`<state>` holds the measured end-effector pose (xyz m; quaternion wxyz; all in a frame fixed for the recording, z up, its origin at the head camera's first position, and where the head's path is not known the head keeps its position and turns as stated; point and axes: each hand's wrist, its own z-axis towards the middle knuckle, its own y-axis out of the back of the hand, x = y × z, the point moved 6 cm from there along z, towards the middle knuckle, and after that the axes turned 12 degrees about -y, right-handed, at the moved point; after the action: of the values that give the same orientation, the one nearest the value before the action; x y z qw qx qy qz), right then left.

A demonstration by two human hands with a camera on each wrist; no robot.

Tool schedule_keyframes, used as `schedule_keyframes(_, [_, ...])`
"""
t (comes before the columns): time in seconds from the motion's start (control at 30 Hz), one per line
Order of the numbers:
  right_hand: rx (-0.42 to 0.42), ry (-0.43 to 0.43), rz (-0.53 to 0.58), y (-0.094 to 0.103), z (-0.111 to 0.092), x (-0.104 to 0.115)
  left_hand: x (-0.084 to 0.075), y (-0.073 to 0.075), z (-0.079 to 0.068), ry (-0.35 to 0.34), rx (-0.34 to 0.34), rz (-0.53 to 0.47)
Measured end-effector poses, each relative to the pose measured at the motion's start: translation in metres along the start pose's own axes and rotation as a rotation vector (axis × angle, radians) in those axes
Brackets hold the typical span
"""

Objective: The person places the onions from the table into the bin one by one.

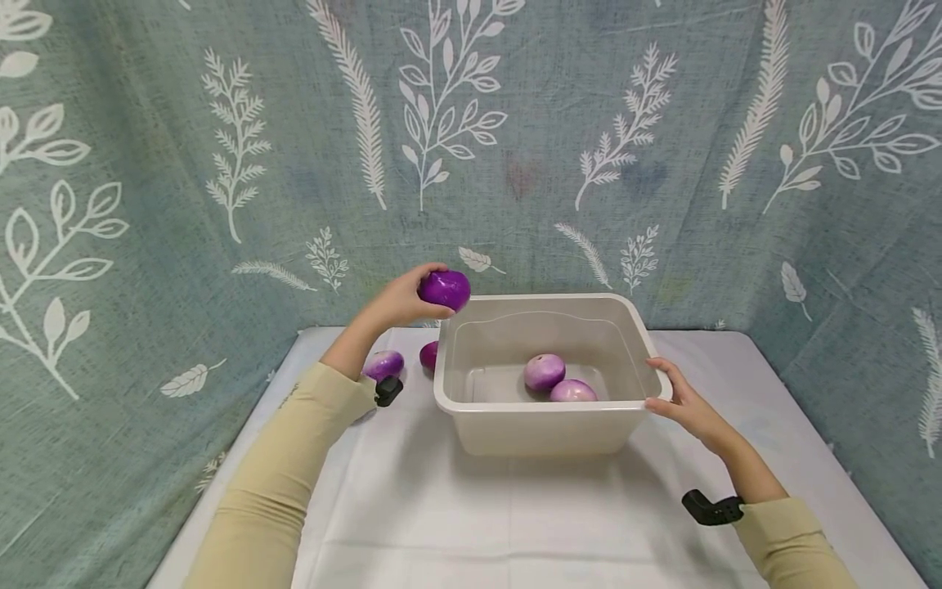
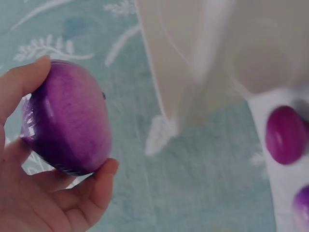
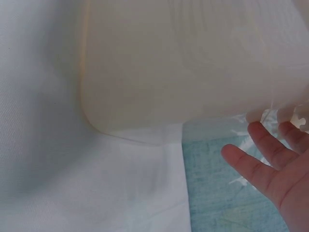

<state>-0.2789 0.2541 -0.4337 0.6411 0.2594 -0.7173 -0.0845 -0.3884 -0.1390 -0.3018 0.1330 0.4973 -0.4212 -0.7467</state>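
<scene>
My left hand (image 1: pixel 403 299) holds a glossy purple onion (image 1: pixel 446 290) above the left back corner of a beige plastic bin (image 1: pixel 545 429). In the left wrist view, thumb and fingers curl round the onion's sides, and its paler side faces away from the palm. Two paler purple onions, a rear one (image 1: pixel 545 371) and a front one (image 1: pixel 574 391), lie side by side on the bin's floor. My right hand (image 1: pixel 686 409) grips the bin's rim at its right front corner. The right wrist view has some of its fingers (image 3: pixel 251 166) spread beside the bin's outer wall.
Left of the bin, a purple onion (image 1: pixel 384 365) and a darker one (image 1: pixel 430 357) lie on the white-covered table (image 1: pixel 441 523), partly hidden. Part of another thing shows beneath my left wrist. A leaf-patterned green curtain (image 1: pixel 545 164) encloses the back and sides.
</scene>
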Motion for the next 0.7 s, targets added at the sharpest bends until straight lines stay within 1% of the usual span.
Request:
schedule_keyframes(0.17, [-0.008, 0.0, -0.004, 0.0, 0.0, 0.0, -0.021, -0.007, 0.009, -0.02, 0.018, -0.039])
schedule_keyframes(0.33, [-0.007, 0.003, -0.002, 0.0, 0.0, 0.0, -0.033, -0.019, 0.018, -0.043, 0.031, -0.081])
schedule_keyframes(0.47, [-0.006, 0.003, 0.007, 0.0, 0.0, -0.001, -0.036, -0.031, 0.023, -0.035, 0.048, -0.107])
schedule_keyframes(0.6, [-0.01, -0.003, 0.005, 0.001, 0.001, -0.001, -0.034, -0.044, 0.026, -0.018, 0.067, -0.124])
schedule_keyframes(0.7, [-0.013, -0.005, 0.003, 0.001, 0.0, 0.0, -0.034, -0.054, 0.028, -0.02, 0.078, -0.141])
